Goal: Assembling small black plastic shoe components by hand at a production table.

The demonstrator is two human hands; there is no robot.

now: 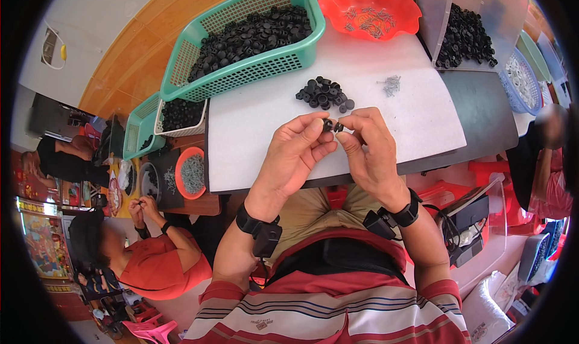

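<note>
Just before the pile of black caps (pixel 324 94), I am pinching one small black cap (pixel 327 125) with my left hand (pixel 294 154); my right hand (pixel 369 152) is pinching another (pixel 339 127).

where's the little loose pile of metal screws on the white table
In the head view the small pile of grey metal screws lies on the white table, right of the heap of black plastic caps, below the orange scalloped bowl.

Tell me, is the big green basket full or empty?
Nearly full: the green basket holds a heap of small black round parts covering its bottom.
</note>
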